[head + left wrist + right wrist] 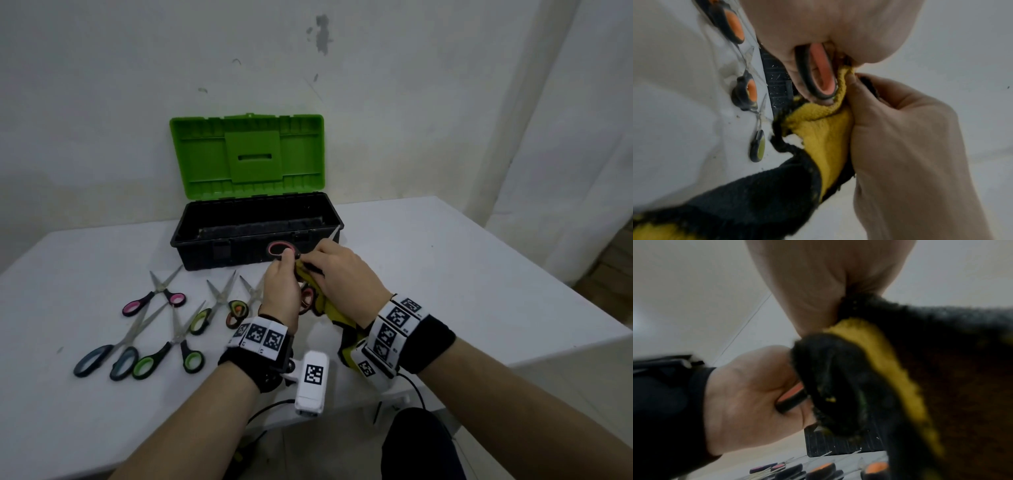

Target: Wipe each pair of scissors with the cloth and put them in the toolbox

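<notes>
Right now both hands are working together just in front of the toolbox (253, 233), which is sitting open at the back of the white worktop (462, 274) with its green lid (246, 156) standing upright. The left hand (282, 294) is gripping the salmon-handled scissors (284, 249) by the handles, fingers curled round one loop; in the left wrist view that loop (819, 73) is showing between the fingers and palm. The right hand (346, 270) is pinching the yellow and black cloth (337, 313) around the scissors close to the handles, thumb and fingers pressed together on the fabric, and the rest of the cloth is trailing down toward the right wrist. A thin blade tip (334, 233) is poking out beyond the right hand, over the toolbox's front right corner.

Five more pairs are lying on the worktop to the left of the hands: pink-handled scissors (154, 296), large blue-grey-handled scissors (113, 353), green-handled scissors (171, 349), a pair with one green and one orange loop (221, 305), and another pair (253, 291) partly hidden behind the left hand. What lies in the toolbox is too dark to make out.
</notes>
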{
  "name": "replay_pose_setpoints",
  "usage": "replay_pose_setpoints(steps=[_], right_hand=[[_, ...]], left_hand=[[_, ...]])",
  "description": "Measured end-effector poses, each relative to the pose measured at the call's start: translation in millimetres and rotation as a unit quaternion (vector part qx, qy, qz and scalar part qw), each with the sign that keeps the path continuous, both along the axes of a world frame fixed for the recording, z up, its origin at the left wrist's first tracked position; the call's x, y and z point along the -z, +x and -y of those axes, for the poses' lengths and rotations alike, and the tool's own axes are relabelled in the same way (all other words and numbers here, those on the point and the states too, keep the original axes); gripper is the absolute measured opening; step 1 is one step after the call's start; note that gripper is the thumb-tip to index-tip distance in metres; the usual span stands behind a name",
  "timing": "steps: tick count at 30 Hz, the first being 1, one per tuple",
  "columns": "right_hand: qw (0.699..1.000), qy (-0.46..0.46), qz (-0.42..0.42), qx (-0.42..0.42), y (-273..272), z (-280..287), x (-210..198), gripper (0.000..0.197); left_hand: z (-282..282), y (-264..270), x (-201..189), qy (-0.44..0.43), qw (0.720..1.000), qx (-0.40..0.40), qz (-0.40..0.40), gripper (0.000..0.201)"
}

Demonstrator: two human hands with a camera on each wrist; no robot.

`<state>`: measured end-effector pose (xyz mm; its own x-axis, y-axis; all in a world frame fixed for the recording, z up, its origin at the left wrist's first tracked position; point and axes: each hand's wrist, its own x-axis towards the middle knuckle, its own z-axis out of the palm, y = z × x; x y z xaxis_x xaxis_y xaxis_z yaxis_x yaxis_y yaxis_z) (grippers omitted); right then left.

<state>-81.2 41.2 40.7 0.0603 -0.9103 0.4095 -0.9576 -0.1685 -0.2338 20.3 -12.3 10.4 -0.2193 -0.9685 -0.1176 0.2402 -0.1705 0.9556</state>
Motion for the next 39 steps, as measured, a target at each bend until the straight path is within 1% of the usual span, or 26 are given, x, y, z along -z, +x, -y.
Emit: replay_pose_setpoints(steps=[3,4,6,8,12,16,19,22,24,27,30,33,37,39], right_hand=[[1.0,0.008,-0.027,-0.004,-3,-4,-2,0.027],[1.0,0.012,-0.028,-0.002,-4,-5,-3,0.026],[1.0,0.008,-0.013,0.004,-1,-4,-7,0.022],[1.0,0.001,0.011,0.017,4,-4,-7,0.019],[0.998,-0.005,0.031,0.048,5,-5,-3,0.021],[0.997,-0.025,0.051,0.047,5,-5,-2,0.021],[0.997,-0.027,0.058,0.044,10,-4,-2,0.021],[0.996,-0.013,0.052,0.073,8,-5,-3,0.021],[0.995,-0.022,0.06,0.077,8,-6,-5,0.019],[0.995,-0.026,0.068,0.061,15,-4,-8,0.017],[0.995,-0.019,0.067,0.075,18,-2,-6,0.016],[0.993,-0.009,0.064,0.096,12,-3,-6,0.017],[0.993,-0.033,0.097,0.064,4,-4,-12,0.016],[0.995,-0.02,0.084,0.048,2,-5,-12,0.017]], left_hand=[[3,1,0,-0.005,1.0,0.002,-0.001,0.044],[2,2,0,-0.007,1.0,0.002,0.004,0.04],[1,-1,0,-0.012,1.0,0.007,0.006,0.035],[1,-2,1,-0.008,1.0,0.029,-0.001,0.039],[4,1,1,0.014,0.999,0.036,-0.019,0.031],[1,-1,3,0.014,0.999,0.032,-0.028,0.037],[1,-2,4,-0.007,1.0,0.02,-0.011,0.039],[7,-4,13,-0.019,1.0,0.001,0.015,0.048],[7,-6,15,-0.022,1.0,-0.001,0.021,0.045],[-3,-7,5,-0.03,1.0,0.005,-0.005,0.044],[-5,-5,3,-0.036,0.999,0.004,-0.01,0.046],[-1,-1,6,-0.048,0.999,0.002,0.015,0.057],[3,-1,9,-0.072,0.996,-0.001,0.045,0.058],[5,0,10,-0.075,0.996,0.004,0.056,0.058]])
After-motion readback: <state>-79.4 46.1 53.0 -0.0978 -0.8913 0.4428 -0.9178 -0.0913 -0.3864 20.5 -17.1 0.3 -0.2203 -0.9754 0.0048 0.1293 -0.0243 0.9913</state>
